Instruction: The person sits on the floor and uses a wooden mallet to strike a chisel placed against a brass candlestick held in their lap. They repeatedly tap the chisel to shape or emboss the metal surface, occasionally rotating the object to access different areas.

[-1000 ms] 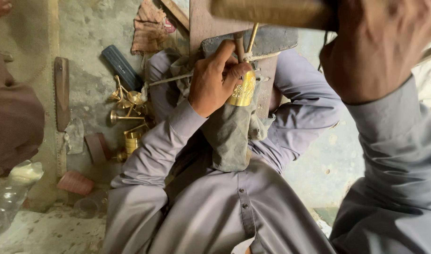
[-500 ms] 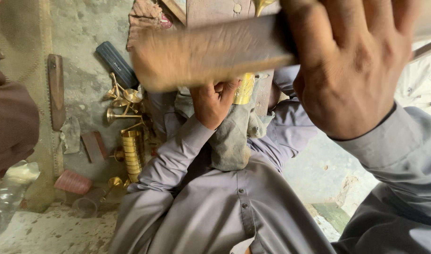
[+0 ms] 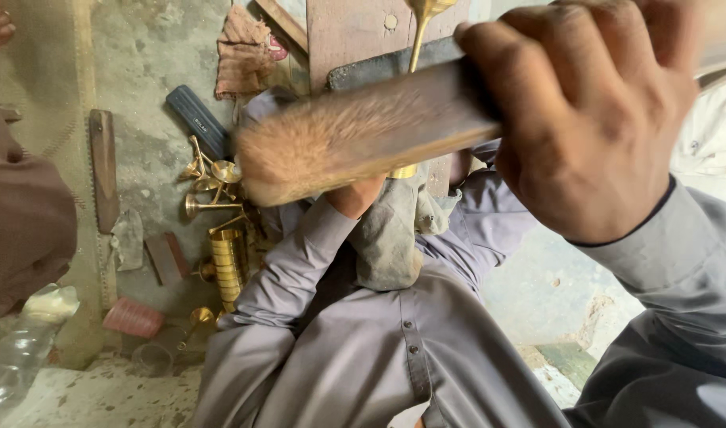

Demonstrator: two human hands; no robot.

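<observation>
While my right hand (image 3: 589, 119) fills the upper right of the view, its fingers wrapped tight around the handle end of a long, worn wooden mallet (image 3: 363, 131), the tool's frayed, fibrous head juts left across the middle of the scene, blurred. Behind and below that head sits my left hand (image 3: 355, 194), mostly hidden, only its heel and wrist showing above the grey sleeve; it appears closed on something, but I cannot tell for sure what it grips. Just beside it, a yellow brass piece (image 3: 404, 171) peeks out under the mallet, and a slim brass stem with a flared cup (image 3: 423, 24) rises above the mallet against a brown wooden plank (image 3: 355, 32). A dirty grey cloth (image 3: 390, 238) hangs from under the left hand down over my lap. On the rough concrete floor at left lies a cluster of small brass goblets and stems (image 3: 208, 186), with a ribbed brass cylinder (image 3: 228, 261) upright just below them. Near these rest a dark blue flat bar (image 3: 196, 119), a long rusty brown file (image 3: 103, 170) and a crumpled clear plastic bottle (image 3: 18, 357) at the lower left corner.
</observation>
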